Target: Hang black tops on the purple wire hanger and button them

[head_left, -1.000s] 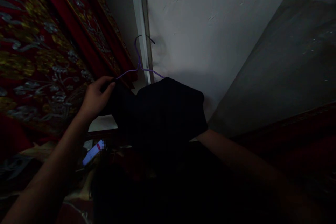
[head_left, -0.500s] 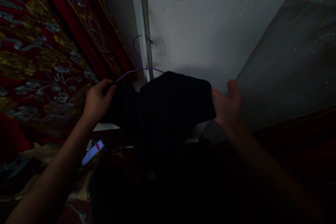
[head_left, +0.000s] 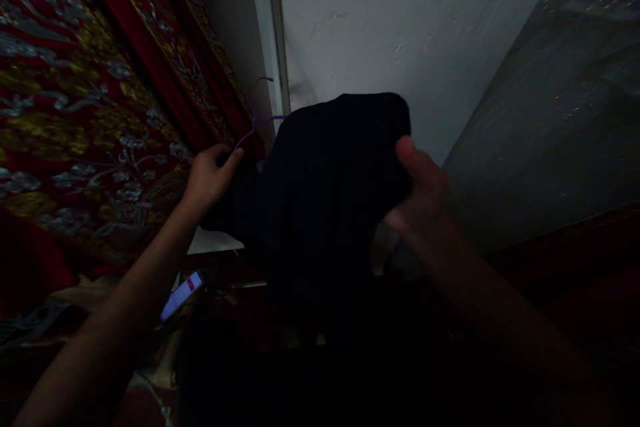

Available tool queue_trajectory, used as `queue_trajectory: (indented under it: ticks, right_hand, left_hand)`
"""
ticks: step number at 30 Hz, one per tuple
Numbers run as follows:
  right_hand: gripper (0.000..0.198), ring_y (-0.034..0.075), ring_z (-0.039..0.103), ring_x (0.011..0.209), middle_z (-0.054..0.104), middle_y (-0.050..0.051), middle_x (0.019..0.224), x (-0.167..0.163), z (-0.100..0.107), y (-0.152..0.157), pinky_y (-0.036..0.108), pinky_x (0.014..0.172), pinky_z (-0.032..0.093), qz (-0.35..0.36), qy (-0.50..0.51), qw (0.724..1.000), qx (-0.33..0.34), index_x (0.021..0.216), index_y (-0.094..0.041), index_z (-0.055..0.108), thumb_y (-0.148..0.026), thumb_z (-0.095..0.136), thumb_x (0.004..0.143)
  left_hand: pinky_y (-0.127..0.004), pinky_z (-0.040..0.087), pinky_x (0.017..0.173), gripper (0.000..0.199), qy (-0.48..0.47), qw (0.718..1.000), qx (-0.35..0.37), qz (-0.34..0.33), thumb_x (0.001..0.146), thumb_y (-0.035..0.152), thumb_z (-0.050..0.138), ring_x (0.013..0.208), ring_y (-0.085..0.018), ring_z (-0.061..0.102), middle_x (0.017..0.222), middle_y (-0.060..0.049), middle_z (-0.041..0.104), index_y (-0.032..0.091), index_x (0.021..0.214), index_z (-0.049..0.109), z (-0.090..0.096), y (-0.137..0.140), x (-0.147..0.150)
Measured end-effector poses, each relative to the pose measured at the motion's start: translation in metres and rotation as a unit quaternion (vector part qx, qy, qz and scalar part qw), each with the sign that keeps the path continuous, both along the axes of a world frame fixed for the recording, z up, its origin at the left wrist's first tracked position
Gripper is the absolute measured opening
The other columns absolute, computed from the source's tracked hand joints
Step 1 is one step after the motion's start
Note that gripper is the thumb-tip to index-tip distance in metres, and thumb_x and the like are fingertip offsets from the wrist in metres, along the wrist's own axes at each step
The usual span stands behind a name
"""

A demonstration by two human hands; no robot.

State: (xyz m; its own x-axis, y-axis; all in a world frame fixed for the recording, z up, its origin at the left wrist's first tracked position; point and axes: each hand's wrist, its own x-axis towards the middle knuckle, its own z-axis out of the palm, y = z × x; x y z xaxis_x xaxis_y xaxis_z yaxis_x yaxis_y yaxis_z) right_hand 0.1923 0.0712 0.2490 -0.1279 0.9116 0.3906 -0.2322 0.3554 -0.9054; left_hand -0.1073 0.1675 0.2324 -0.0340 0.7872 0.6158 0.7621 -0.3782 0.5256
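Centrally, a dark garment (head_left: 320,200) sits on a purple hanger (head_left: 254,124) before a pale wall (head_left: 425,27); the left hand (head_left: 209,177) pinches one shoulder, the right hand (head_left: 424,190) (grip unclear, cannot tell) is at the other; a lit phone (head_left: 182,295) lies lower left.

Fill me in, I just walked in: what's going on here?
A person is handling a dark garment on a purple hanger. The left hand grips its shoulder, beside the hanger's wire. The right hand is at the garment's opposite side, thumb raised; it is too dark to tell how firmly it holds. The hanger's hook shows above the garment. A lit phone lies below, near the left forearm, and red embroidered cloth is at the left.
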Motion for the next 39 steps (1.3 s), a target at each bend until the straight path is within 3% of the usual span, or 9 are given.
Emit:
queue_trajectory:
  ticks: [4,8,12,17,20,23,26,29,39]
  right_hand:
    - [0.059,0.033,0.072,0.107,0.075,0.006,0.087,-0.002,0.004,0.011,0.046,0.091,0.059,0.130,-0.007,0.991,-0.043,0.092,-0.023,0.071,-0.077,0.055,0.076]
    - [0.062,0.029,0.070,0.111,0.077,0.007,0.106,0.001,-0.003,0.012,0.045,0.105,0.050,0.353,-0.186,0.913,0.083,0.100,-0.023,0.077,-0.077,0.052,0.087]
    - [0.044,0.027,0.065,0.121,0.070,0.009,0.131,-0.005,-0.033,0.022,0.047,0.107,0.050,0.163,-0.326,0.916,0.166,0.131,-0.026,0.066,-0.047,0.064,0.093]
    - [0.126,0.038,0.020,0.157,0.019,0.014,0.171,-0.035,-0.090,0.034,0.060,0.125,0.025,-0.020,-0.448,0.846,0.288,0.165,-0.030,0.004,-0.031,0.085,0.069]
    - [0.130,0.038,0.012,0.158,0.013,0.000,0.173,-0.055,-0.113,0.036,0.065,0.126,0.015,-0.093,-0.443,0.829,0.328,0.156,-0.049,-0.023,-0.043,0.078,0.075]
    - [0.105,0.037,0.030,0.152,0.036,-0.006,0.164,-0.062,-0.121,0.041,0.064,0.121,0.024,-0.122,-0.423,0.822,0.361,0.153,-0.060,-0.016,-0.051,0.064,0.087]
    - [0.085,0.034,0.052,0.132,0.056,0.003,0.142,-0.048,-0.121,0.048,0.056,0.109,0.040,-0.119,-0.415,0.809,0.399,0.159,-0.053,0.010,-0.046,0.059,0.090]
    - [0.087,0.036,0.056,0.120,0.057,0.009,0.132,-0.014,-0.119,0.049,0.055,0.103,0.043,-0.177,-0.427,0.790,0.404,0.159,-0.043,0.027,-0.044,0.067,0.081]
    - [0.104,0.043,0.053,0.118,0.052,0.015,0.132,0.056,-0.052,0.051,0.061,0.099,0.044,-0.369,-0.476,0.739,0.302,0.159,-0.027,0.033,-0.030,0.077,0.064]
  left_hand:
    - [-0.030,0.043,0.065,0.021,-0.030,0.999,0.027,-0.024,0.086,0.041,0.062,0.071,-0.019,0.058,0.077,-0.002,0.066,0.021,0.082,0.064,0.014,0.009,0.007]
    - [-0.030,0.045,0.064,0.031,-0.083,0.992,0.029,-0.085,0.096,0.048,0.052,0.066,-0.018,0.057,0.071,-0.001,0.061,0.021,0.086,0.063,0.011,-0.007,0.017]
    - [-0.035,0.052,0.080,0.052,-0.011,0.977,-0.008,-0.213,0.100,0.063,0.037,0.084,-0.022,0.065,0.084,-0.006,0.067,0.020,0.097,0.066,0.001,-0.039,0.029]
    - [-0.047,0.040,0.115,0.074,0.023,0.941,0.037,-0.336,0.099,0.072,0.015,0.126,-0.030,0.059,0.119,-0.010,0.071,0.025,0.101,0.072,0.003,-0.077,0.050]
    - [-0.050,0.031,0.124,0.077,-0.027,0.925,0.051,-0.375,0.099,0.070,0.009,0.139,-0.030,0.049,0.130,-0.006,0.069,0.029,0.103,0.074,0.008,-0.099,0.067]
    - [-0.053,0.030,0.125,0.072,-0.033,0.913,0.021,-0.407,0.101,0.066,0.009,0.143,-0.030,0.047,0.141,-0.003,0.063,0.032,0.114,0.071,0.015,-0.113,0.076]
    - [-0.054,0.028,0.125,0.050,0.042,0.922,-0.010,-0.385,0.096,0.061,0.051,0.148,-0.032,0.040,0.156,-0.004,0.050,0.034,0.137,0.060,0.023,-0.110,0.064]
    - [-0.052,0.030,0.125,0.075,0.037,0.950,-0.052,-0.305,0.077,0.046,0.082,0.151,-0.035,0.035,0.162,-0.005,0.042,0.035,0.146,0.053,0.026,-0.097,0.027]
    - [-0.053,0.047,0.113,0.040,-0.367,0.899,-0.165,-0.173,0.091,0.055,0.059,0.128,-0.032,0.063,0.132,-0.010,0.069,0.026,0.118,0.067,-0.040,-0.080,-0.058]
